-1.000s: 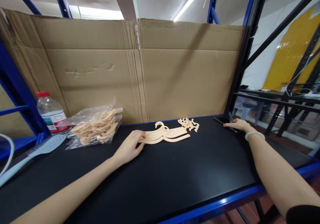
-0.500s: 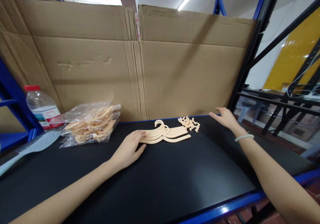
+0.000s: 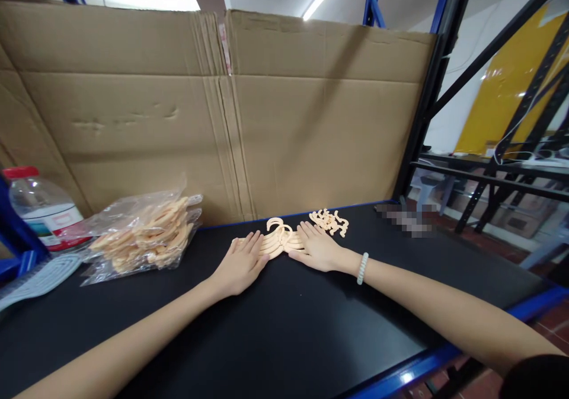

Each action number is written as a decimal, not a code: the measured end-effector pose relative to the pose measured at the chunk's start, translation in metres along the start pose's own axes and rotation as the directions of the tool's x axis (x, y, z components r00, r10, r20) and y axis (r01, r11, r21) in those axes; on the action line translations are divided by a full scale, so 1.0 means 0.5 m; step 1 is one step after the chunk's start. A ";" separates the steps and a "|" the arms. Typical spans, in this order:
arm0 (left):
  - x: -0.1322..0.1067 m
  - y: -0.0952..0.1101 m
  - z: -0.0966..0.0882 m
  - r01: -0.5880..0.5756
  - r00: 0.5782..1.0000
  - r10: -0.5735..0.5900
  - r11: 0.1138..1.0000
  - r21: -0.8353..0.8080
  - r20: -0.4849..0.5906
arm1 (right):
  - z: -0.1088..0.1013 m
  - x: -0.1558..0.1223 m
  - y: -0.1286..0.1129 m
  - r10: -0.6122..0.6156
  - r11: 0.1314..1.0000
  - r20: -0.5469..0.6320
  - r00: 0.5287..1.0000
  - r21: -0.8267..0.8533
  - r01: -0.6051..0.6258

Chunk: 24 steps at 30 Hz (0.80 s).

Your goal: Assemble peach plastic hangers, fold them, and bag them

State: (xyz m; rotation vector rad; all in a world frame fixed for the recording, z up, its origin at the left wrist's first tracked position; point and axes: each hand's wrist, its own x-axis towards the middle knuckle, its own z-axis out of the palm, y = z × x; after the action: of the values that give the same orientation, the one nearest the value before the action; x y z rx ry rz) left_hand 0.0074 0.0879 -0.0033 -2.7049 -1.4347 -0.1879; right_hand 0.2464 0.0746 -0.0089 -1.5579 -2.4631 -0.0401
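Note:
Several cream plastic clothes hangers [image 3: 272, 248] lie together on the black table, their hooks toward the back. My left hand [image 3: 240, 264] rests over the left arms of the hangers, fingers stretched out and thumb at the front edge. On the right arms lies my right hand [image 3: 317, 248], its fingers also extended and flat, with the thumb along the near side. Both palms hide the outer ends of the hangers. Just behind my right hand is a small pile of curved cream plastic pieces [image 3: 331, 221].
Clear bags of cream plastic parts [image 3: 146, 233] lie at the left, beside a red-capped bottle [image 3: 44, 209] and a pale blue hairbrush [image 3: 42, 277]. A cardboard wall [image 3: 311, 132] closes the back. The blue table edge [image 3: 400, 375] runs along the front right.
My right hand has come in from the right and now lies on the hangers. My left hand stays on their left side. The view has turned slightly right.

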 end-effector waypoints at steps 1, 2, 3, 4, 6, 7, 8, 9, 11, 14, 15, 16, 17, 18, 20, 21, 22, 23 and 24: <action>0.004 -0.001 0.001 0.002 1.000 -0.002 1.000 -0.004 0.000 | 0.000 0.005 0.005 -0.007 1.000 -0.003 1.000 0.007 0.007; 0.008 -0.002 0.001 0.008 1.000 -0.008 1.000 -0.007 0.002 | 0.000 0.009 0.009 -0.012 1.000 -0.008 1.000 0.013 0.012; 0.011 -0.004 0.001 0.016 1.000 -0.016 1.000 -0.006 0.008 | 0.001 0.015 0.010 -0.013 1.000 -0.010 1.000 0.019 0.013; 0.014 -0.006 0.000 0.026 1.000 -0.026 1.000 -0.002 0.017 | 0.002 0.020 0.011 -0.012 1.000 -0.010 1.000 0.025 0.012; 0.018 -0.010 -0.001 0.040 0.999 -0.040 0.999 0.005 0.029 | 0.004 0.030 0.012 -0.010 0.999 -0.006 1.000 0.037 0.010; 0.020 -0.012 -0.002 0.044 0.999 -0.044 0.999 0.007 0.029 | 0.006 0.035 0.012 -0.008 0.999 -0.003 1.000 0.044 0.009; 0.021 -0.013 -0.003 0.044 0.999 -0.044 0.999 0.009 0.025 | 0.007 0.040 0.013 -0.008 0.999 -0.001 1.000 0.050 0.008; 0.022 -0.015 -0.003 0.043 0.999 -0.043 0.999 0.011 0.019 | 0.009 0.044 0.014 -0.008 0.998 -0.003 1.000 0.055 0.008; 0.022 -0.018 -0.003 0.041 0.999 -0.041 0.999 0.016 0.007 | 0.013 0.050 0.018 -0.014 0.998 -0.014 1.000 0.059 0.015; 0.022 -0.021 0.001 0.037 0.999 -0.037 0.999 0.021 -0.021 | 0.019 0.054 0.022 -0.014 0.998 -0.029 0.999 0.062 0.016; 0.022 -0.023 0.003 0.030 0.999 -0.029 0.999 0.019 -0.036 | 0.020 0.054 0.023 -0.009 0.998 -0.034 0.999 0.065 0.011; 0.023 -0.024 0.005 0.020 0.999 -0.020 1.000 0.017 -0.048 | 0.021 0.054 0.023 -0.004 0.998 -0.037 0.999 0.066 0.006; 0.023 -0.025 0.008 0.015 0.998 -0.014 1.000 0.016 -0.059 | 0.022 0.054 0.023 0.001 0.998 -0.042 0.999 0.067 0.002; 0.023 -0.027 0.011 0.012 0.998 -0.011 1.000 0.016 -0.067 | 0.023 0.053 0.023 0.003 0.998 -0.048 0.999 0.067 0.000; 0.025 -0.030 0.017 0.012 0.996 -0.010 1.000 0.020 -0.085 | 0.023 0.053 0.023 0.001 0.998 -0.057 0.998 0.070 0.003; 0.025 -0.032 0.020 0.011 0.995 -0.009 1.000 0.021 -0.096 | 0.022 0.053 0.022 -0.001 0.997 -0.059 0.998 0.072 0.005; 0.026 -0.034 0.022 0.008 0.994 -0.005 1.000 0.021 -0.110 | 0.021 0.053 0.022 -0.002 0.997 -0.062 0.998 0.073 0.006; 0.027 -0.036 0.025 0.002 0.993 0.000 1.000 0.021 -0.122 | 0.020 0.052 0.021 -0.003 0.997 -0.064 0.998 0.074 0.008; 0.028 -0.038 0.027 -0.003 0.991 0.005 1.000 0.020 -0.131 | 0.019 0.052 0.021 -0.002 0.997 -0.066 0.998 0.071 0.007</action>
State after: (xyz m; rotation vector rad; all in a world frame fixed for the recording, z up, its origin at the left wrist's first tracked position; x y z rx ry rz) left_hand 0.0005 0.1115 -0.0147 -2.6254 -1.3870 -0.3423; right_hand 0.2433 0.1036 -0.0136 -1.4978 -2.3907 -0.0036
